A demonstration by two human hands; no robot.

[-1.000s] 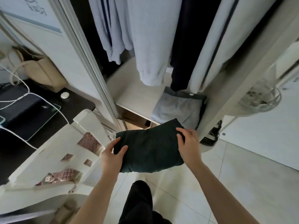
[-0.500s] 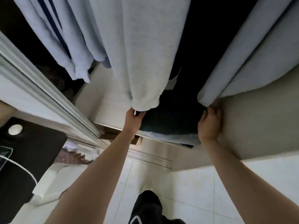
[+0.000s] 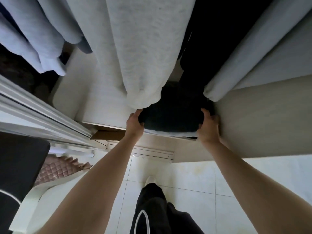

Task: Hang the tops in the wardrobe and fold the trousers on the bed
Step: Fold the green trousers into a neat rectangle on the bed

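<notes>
Folded dark trousers [image 3: 170,119] centre frame on wardrobe shelf [image 3: 101,105], gripped between left hand [image 3: 135,123] and right hand [image 3: 208,126].

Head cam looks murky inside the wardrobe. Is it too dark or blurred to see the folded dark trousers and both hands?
Head view: the folded dark trousers sit in deep shadow, so folds are unreadable; the left hand and right hand at their sides are lit and fairly sharp. Hanging grey tops look soft, the wardrobe door frame smears with motion blur, and wide-angle distortion bends edges.

Dim interior — wide-angle edge distortion
</notes>
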